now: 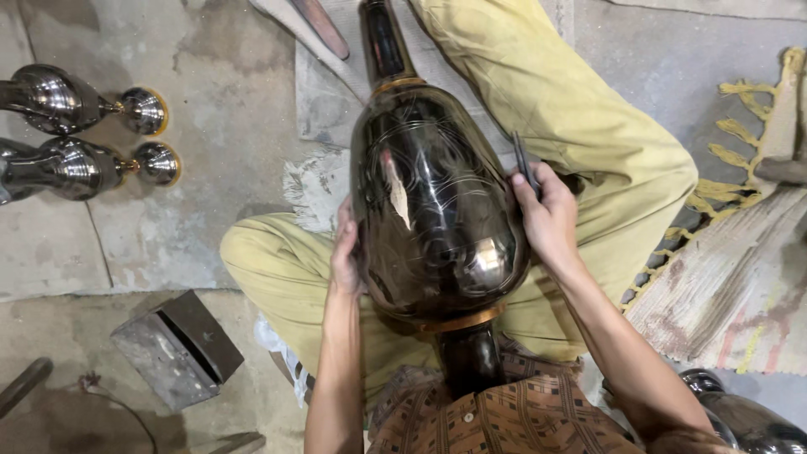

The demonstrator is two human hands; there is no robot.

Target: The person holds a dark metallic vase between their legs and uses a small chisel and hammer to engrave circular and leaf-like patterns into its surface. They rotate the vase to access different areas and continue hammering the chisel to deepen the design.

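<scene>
Cradling dark vase [433, 202] — left hand [343, 256], right hand [548, 220].

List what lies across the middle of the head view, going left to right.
Two shiny metal vases lying on the floor → left hand → large dark engraved metal vase → right hand holding a thin dark tool → fringed mat.
</scene>
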